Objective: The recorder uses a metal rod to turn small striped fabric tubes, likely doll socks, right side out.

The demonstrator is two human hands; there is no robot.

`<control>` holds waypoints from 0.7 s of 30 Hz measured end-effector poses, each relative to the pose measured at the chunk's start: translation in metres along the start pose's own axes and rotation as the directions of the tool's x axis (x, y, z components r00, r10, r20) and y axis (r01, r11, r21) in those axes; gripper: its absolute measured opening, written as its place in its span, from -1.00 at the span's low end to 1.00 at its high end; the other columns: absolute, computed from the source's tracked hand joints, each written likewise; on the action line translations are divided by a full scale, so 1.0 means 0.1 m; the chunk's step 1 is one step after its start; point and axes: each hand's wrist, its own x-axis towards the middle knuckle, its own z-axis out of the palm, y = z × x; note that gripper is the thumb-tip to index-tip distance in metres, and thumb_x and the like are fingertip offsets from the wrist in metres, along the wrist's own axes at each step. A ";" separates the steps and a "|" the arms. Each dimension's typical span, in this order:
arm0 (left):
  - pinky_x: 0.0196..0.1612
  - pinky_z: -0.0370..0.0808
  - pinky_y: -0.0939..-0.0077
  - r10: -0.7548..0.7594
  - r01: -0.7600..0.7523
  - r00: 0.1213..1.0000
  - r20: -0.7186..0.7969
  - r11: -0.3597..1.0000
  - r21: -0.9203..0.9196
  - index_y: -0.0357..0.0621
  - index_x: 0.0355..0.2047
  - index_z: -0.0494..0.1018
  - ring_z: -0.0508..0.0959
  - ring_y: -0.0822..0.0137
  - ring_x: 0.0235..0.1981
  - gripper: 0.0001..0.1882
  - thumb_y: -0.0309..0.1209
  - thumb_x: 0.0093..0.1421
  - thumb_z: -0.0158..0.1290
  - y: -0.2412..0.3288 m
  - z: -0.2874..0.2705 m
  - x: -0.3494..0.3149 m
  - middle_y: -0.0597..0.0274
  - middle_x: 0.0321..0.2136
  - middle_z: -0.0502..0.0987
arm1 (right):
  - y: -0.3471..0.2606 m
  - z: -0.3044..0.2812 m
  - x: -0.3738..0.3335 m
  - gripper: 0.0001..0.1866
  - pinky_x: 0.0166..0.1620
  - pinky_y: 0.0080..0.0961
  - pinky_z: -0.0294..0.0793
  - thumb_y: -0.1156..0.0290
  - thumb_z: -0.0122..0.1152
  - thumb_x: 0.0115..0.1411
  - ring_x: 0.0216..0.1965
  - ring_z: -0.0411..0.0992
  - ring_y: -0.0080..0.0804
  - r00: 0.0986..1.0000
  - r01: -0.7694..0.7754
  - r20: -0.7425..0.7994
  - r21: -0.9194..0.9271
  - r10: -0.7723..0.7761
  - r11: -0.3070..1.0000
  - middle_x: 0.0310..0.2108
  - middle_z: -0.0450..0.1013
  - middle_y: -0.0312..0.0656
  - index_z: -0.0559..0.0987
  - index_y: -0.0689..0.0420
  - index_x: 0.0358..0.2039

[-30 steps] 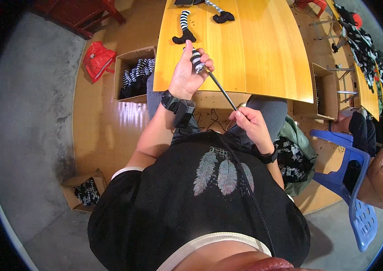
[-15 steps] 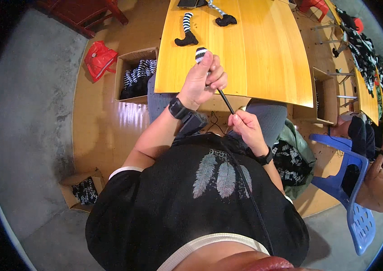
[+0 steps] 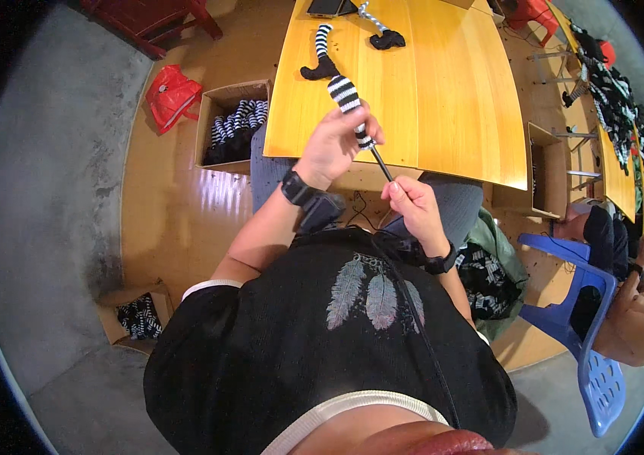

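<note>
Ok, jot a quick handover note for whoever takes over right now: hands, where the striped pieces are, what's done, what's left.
Left hand: closed on a black-and-white striped tube, held above the yellow table's near edge.
Right hand: pinching a thin dark rod whose far end goes into the tube.
Done: two striped pieces with black feet lie on the table.
Left: more striped pieces wait in the cardboard box on the floor; the rod remains in the tube.

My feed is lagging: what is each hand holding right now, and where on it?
The left hand grips a black-and-white striped sock-like tube at its lower end. The right hand pinches the near end of a thin dark rod that runs into the tube.
</note>
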 end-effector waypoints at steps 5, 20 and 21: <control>-0.36 0.29 0.50 -0.011 0.069 0.965 0.260 0.975 -0.211 -0.07 -0.52 0.23 0.20 0.45 -0.60 -0.67 -0.08 0.15 -0.17 0.25 -0.24 0.09 0.42 -0.69 0.16 | -0.01 -0.03 -0.03 -0.72 -0.58 -0.74 0.12 0.31 -0.07 0.16 -0.65 0.11 -0.72 0.996 0.064 0.067 -0.202 -0.051 0.977 -0.74 0.17 -0.41 0.41 0.21 -0.60; -0.71 -0.03 0.67 0.110 -0.043 0.966 0.233 0.960 -0.275 -0.06 -0.60 0.23 -0.01 0.58 -0.80 -0.59 0.02 0.07 -0.11 0.15 0.09 0.06 0.46 -0.83 0.03 | -0.03 0.21 -0.13 -0.74 -0.56 -0.72 0.17 0.38 -0.08 0.17 -0.64 0.16 -0.68 0.986 0.143 -0.080 -0.070 -0.149 0.987 -0.71 0.26 -0.38 0.40 0.27 -0.58; -0.72 -0.05 0.68 0.102 -0.023 0.963 0.250 0.954 -0.300 -0.04 -0.60 0.23 -0.03 0.59 -0.80 -0.60 0.04 0.06 -0.10 0.11 0.12 0.05 0.48 -0.84 0.01 | -0.02 0.23 -0.13 -0.74 -0.55 -0.71 0.18 0.38 -0.08 0.17 -0.64 0.17 -0.68 0.981 0.160 -0.101 -0.062 -0.166 0.985 -0.70 0.26 -0.37 0.40 0.27 -0.58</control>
